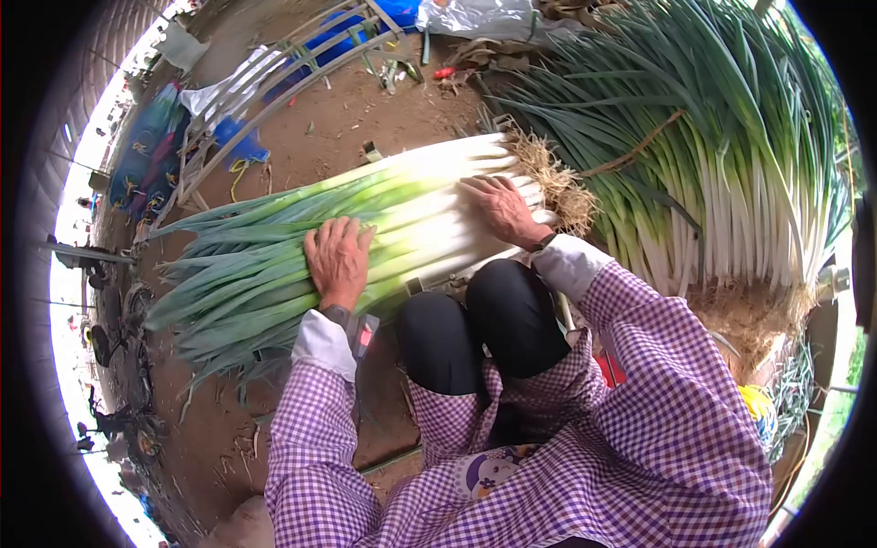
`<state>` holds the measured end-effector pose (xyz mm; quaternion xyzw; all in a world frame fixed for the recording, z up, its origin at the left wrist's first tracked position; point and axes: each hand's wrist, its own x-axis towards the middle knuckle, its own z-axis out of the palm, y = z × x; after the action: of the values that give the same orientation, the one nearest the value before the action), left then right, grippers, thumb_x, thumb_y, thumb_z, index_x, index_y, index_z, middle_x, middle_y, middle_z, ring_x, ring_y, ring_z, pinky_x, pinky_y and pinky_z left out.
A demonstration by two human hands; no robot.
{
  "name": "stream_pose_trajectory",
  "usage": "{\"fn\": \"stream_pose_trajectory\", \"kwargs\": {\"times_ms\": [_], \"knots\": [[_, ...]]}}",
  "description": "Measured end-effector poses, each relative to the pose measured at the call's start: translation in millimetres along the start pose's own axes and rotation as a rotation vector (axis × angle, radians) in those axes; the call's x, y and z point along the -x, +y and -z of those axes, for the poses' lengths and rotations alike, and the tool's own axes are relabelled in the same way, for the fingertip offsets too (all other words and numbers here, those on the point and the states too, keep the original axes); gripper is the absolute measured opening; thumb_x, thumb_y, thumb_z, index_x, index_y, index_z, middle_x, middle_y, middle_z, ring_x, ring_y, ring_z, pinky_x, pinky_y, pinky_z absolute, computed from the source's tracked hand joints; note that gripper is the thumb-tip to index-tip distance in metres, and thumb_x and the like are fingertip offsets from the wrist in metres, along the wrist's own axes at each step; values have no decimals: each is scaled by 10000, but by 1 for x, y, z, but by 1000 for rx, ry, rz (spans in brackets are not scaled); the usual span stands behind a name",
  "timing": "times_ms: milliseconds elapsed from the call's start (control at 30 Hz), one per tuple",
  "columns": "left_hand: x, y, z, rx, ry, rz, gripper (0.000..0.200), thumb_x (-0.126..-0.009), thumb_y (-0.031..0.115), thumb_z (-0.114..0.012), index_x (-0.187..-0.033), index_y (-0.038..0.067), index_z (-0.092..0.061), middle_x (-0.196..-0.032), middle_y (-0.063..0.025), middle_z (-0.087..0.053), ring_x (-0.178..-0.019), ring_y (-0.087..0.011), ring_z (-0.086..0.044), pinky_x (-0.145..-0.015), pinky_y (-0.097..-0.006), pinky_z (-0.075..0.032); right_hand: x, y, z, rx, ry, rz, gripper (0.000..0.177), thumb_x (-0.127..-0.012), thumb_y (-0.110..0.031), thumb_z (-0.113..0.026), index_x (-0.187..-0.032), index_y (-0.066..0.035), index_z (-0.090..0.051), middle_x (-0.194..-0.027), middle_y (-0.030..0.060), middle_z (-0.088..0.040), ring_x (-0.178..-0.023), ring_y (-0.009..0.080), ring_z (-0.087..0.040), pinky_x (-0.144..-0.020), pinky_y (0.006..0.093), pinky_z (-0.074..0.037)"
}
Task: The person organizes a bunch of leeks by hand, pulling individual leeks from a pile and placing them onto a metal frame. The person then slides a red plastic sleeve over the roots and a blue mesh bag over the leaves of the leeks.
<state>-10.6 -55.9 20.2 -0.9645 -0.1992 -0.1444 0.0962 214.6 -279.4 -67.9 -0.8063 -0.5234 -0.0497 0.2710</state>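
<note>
Dirt ground [365,119] | leeks [420,196] lie crosswise, roots [557,183] right | left hand [338,260] flat mid-bundle | right hand [498,210] flat beside roots, neither gripping

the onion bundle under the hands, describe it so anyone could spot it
Start at the big stack of green onions piled on the right. Just left of it, before the person's knees, lies a smaller bundle. It alone has the left hand and right hand pressed flat on it.
</note>
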Motion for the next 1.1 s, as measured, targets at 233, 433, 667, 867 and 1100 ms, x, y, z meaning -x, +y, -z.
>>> {"fn": "stream_pose_trajectory", "kwargs": {"times_ms": [233, 433, 667, 867, 1100], "knots": [[-1, -1, -4, 12, 11, -1, 362, -983, 383, -641, -1172, 90, -740, -1245, -36, -691, -1229, -230, -571, -1084, -446, -343, -29, 50, -5, -24, 68, -72, 436, -1029, -415, -584, -1359, -136, -644, -1358, 157, -647, -1304, 322, -570, -1136, 488, -413], [-14, 7, 8, 30, -72, 0, 356, -981, 366, -651, -1187, 85, -726, -1262, -52, -685, -1245, -246, -566, -1083, -459, -347, -36, 40, 16, 79, -153, -268, 525, -1060, -463, -500, -1505, -185, -517, -1462, 113, -538, -1410, 334, -454, -1216, 490, -325], [-6, -1, -2, -30, 11, -34, 322, -1001, 384, -622, -1150, 115, -718, -1208, -38, -692, -1210, -233, -577, -1063, -440, -360, -27, 47, -14, 58, 7, -194, 509, -1064, -472, -480, -1447, -148, -565, -1452, 129, -565, -1442, 327, -410, -1199, 495, -339], [-3, -3, -15, -103, 22, -48, 330, -1036, 411, -577, -1183, 145, -706, -1240, -10, -692, -1234, -208, -575, -1068, -431, -359, -15, 83, 15, -315, 235, -150, 383, -936, -243, -761, -1270, -69, -691, -1149, 186, -728, -1066, 405, -684, -932, 467, -552], [-4, -6, -18, -170, -55, -37, 326, -1054, 374, -557, -1262, 159, -689, -1331, 1, -667, -1285, -194, -566, -1088, -417, -351, 128, 177, 106, -493, 470, -658, 256, -921, -166, -741, -1132, -20, -752, -1022, 134, -785, -914, 229, -741, -844, 337, -567]]}}
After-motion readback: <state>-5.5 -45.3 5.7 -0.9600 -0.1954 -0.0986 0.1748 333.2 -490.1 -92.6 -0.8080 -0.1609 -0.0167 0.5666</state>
